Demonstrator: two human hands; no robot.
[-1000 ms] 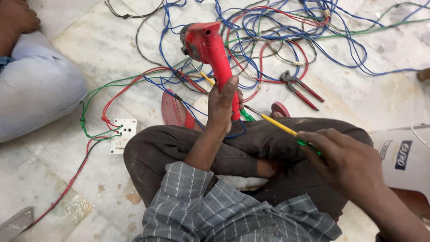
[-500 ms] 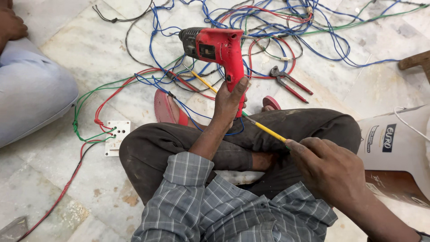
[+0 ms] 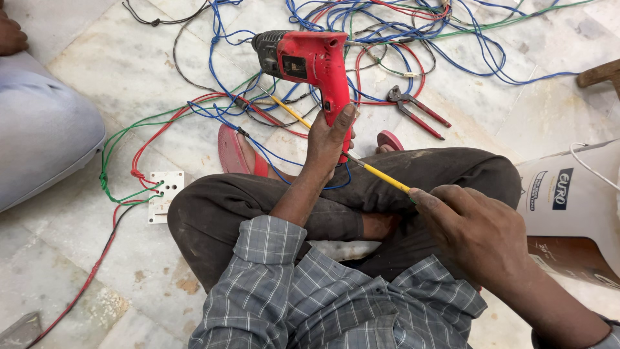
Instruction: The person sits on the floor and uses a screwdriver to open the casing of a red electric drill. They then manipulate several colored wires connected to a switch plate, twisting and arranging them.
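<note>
Head view, looking down on a person seated cross-legged on a marble floor (image 3: 161, 77). Left hand (image 3: 329, 139): fingers wrapped tight around the handle of a red power drill (image 3: 310, 61), which stands above the hand with its dark front end pointing toward the left of the frame. Right hand (image 3: 481, 232): fingers closed on the handle end of a yellow screwdriver (image 3: 381, 174). The shaft runs from this hand up and to the left, passing behind the left hand and the drill handle, and its far part shows again just left of the drill (image 3: 287, 110); whether the tip touches the drill cannot be told. The drill is therefore held well clear of the right hand, with the screwdriver spanning the space between them, above the person's dark trousers (image 3: 271, 200). Beyond the drill lies a tangle of blue, red and green wires (image 3: 452, 39), with red-handled pliers (image 3: 416, 110) among them. A white socket plate (image 3: 165, 194) lies to the left, near a red sandal (image 3: 236, 152). A white plastic container (image 3: 575, 194) stands at right.
</note>
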